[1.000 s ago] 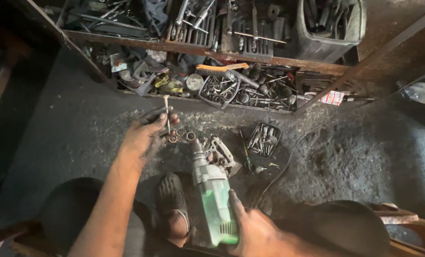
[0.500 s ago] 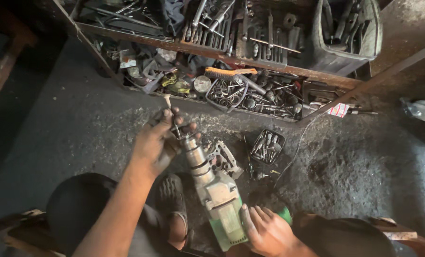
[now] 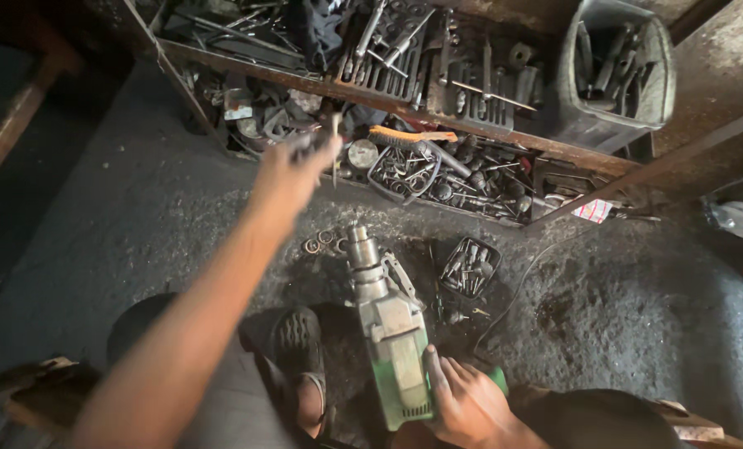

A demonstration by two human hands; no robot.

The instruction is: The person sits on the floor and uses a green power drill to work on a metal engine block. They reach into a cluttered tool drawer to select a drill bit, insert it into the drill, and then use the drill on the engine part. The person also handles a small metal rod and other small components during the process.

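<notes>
Nearest the camera, at the bottom edge of the view, right hand (image 3: 463, 403) wrapped around the rear handle of a green and grey electric power drill (image 3: 392, 333); grip closed on the drill body, fingers across its green casing. Drill lies along the dark gritty concrete floor (image 3: 637, 308), metal chuck end pointing away from the person. Black cable (image 3: 513, 291) curves off to the right of the drill. Just left of the drill: foot in a black open sandal (image 3: 298, 349), touching the floor, with a dark-clothed knee beside it.

Beyond the chuck: a few small metal rings (image 3: 321, 241) on the floor, close together. Right of the chuck: small black tray of metal bits (image 3: 469, 266), standing apart from the drill.

Left arm extended forward and up across the middle of the view. Left hand (image 3: 292, 170) motion-blurred; grip closed on a thin metal rod-like tool (image 3: 335, 145), which stands roughly upright above the fingers. Exact type of tool cannot be told from the blur.

Farther back: low rusty metal rack (image 3: 255, 71) crowded with hand tools. Lower level holds a wire brush with an orange handle (image 3: 409, 137) and a round wire basket of metal parts (image 3: 404, 170). Upper level carries rows of spanners and sockets (image 3: 388, 58). At far right, a grey plastic bin (image 3: 612, 75) with tools standing inside.
</notes>
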